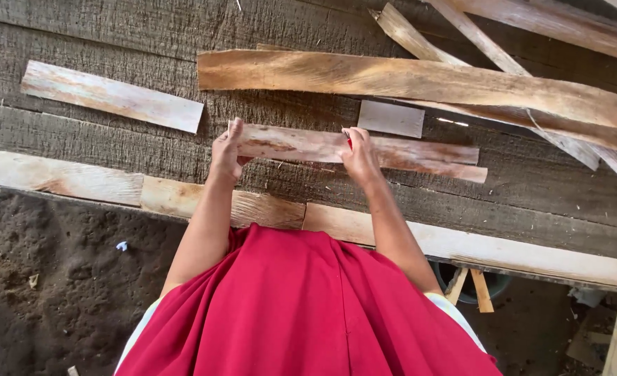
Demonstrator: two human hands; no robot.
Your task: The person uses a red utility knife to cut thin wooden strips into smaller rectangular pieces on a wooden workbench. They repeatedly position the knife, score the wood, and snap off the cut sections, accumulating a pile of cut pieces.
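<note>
A thin, pale wooden strip (406, 152) lies across the rough dark plank bench (113, 139). My left hand (227, 152) grips the strip's left end, thumb over the top edge. My right hand (359, 157) rests on the strip near its middle, fingers closed on a small red object (350, 143) pressed against the wood. What the red object is cannot be made out. A second strip lies right under the first and sticks out at the right end (461, 173). My red garment (301, 306) fills the lower middle of the view.
A long brown slab (406, 78) lies just beyond the strip, with a small grey rectangular offcut (390, 118) under it. Another pale strip (110, 96) lies at the far left. More slats cross at the top right (503, 59). Dirt floor (64, 278) is at the lower left.
</note>
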